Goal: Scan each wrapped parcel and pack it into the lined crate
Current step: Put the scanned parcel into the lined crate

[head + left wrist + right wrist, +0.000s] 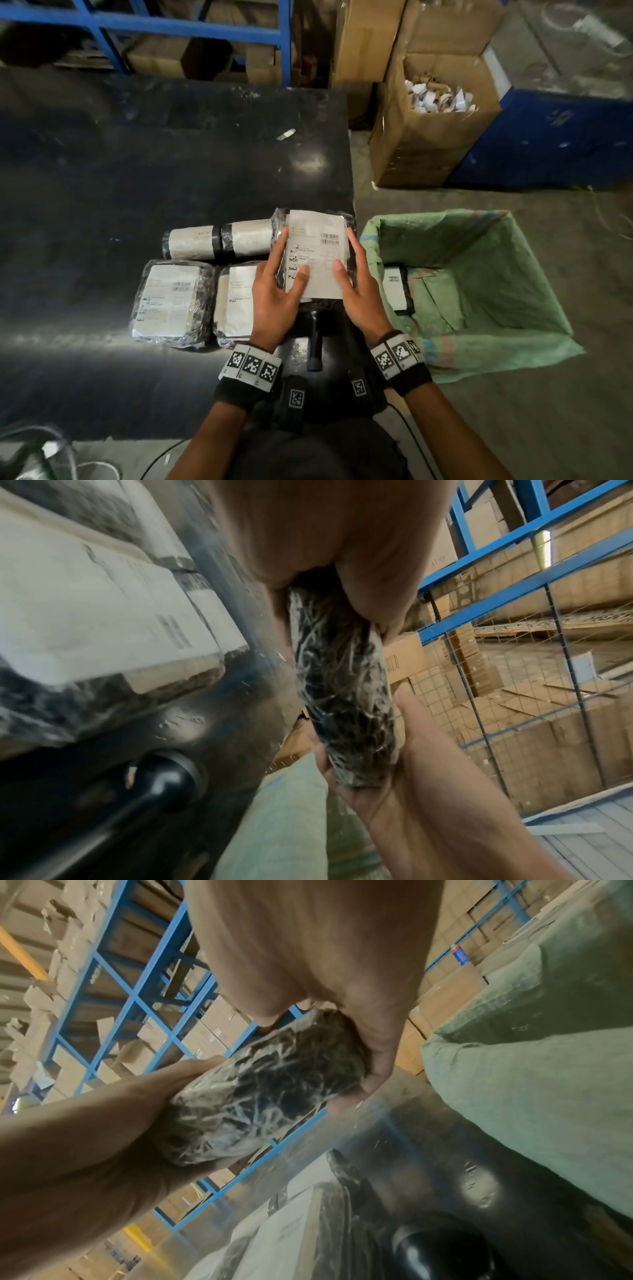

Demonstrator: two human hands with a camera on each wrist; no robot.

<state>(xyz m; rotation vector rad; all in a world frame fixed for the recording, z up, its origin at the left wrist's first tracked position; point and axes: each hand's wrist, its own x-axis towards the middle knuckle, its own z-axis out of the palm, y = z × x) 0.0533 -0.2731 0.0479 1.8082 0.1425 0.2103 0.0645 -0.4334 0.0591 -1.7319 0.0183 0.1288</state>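
Black plastic film wraps the flat parcel with a white shipping label (315, 255), held above the near right corner of the dark worktop (137, 154) between both hands. The left hand (274, 294) grips its left edge, thumb on the label, fingers (283, 240) behind; the right hand (359, 291) clasps its right edge likewise. At 3 o'clock of the parcel stands the crate lined with green woven sacking (479, 274); one labelled parcel (397, 287) lies inside, partly hidden by the right hand. At 9 o'clock lie a rolled parcel (219, 241) and two flat ones (171, 301), one half covered by the left hand. A black handle (314, 342) below the parcel is hard to identify.
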